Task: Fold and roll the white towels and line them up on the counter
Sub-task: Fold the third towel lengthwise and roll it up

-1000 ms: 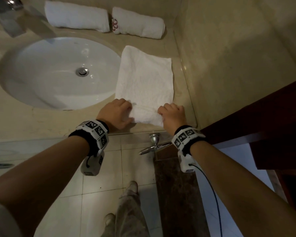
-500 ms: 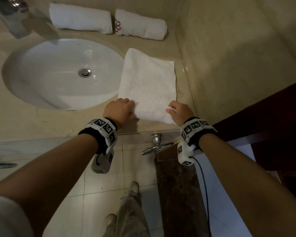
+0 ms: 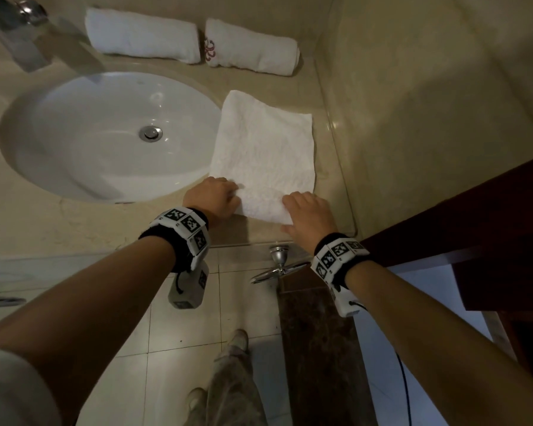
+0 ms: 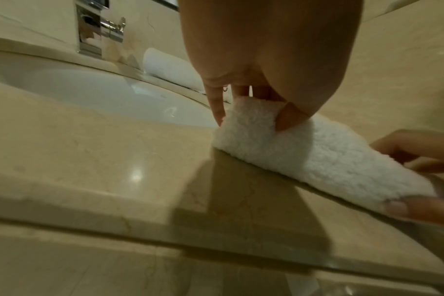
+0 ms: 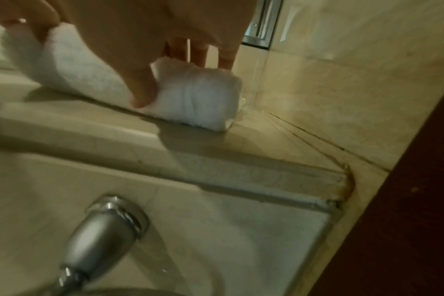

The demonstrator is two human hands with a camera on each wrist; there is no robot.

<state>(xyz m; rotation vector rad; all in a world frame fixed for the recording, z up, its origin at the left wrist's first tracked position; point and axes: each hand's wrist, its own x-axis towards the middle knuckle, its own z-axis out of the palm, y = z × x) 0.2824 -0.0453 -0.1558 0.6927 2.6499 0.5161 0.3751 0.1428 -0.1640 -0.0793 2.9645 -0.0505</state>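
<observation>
A folded white towel (image 3: 263, 155) lies on the beige counter (image 3: 74, 229) right of the sink, its near end turned up into a short roll (image 4: 304, 152). My left hand (image 3: 219, 196) grips the roll's left end, thumb in front and fingers behind it (image 4: 251, 112). My right hand (image 3: 302, 210) grips the roll's right end (image 5: 198, 100) the same way. Two rolled white towels lie in a row at the back of the counter: a plain one (image 3: 142, 36) and one with a red emblem (image 3: 253, 47).
The white oval sink (image 3: 105, 133) takes up the counter's left and middle, with a chrome tap (image 3: 16, 29) behind it. A beige wall (image 3: 428, 118) borders the towel on the right. A dark wooden door frame (image 3: 474, 229) and a chrome handle (image 3: 279, 264) sit near the counter's front edge.
Both hands have rolled the towel's near end a little farther away from me, so the flat part is shorter. The view has shifted slightly.
</observation>
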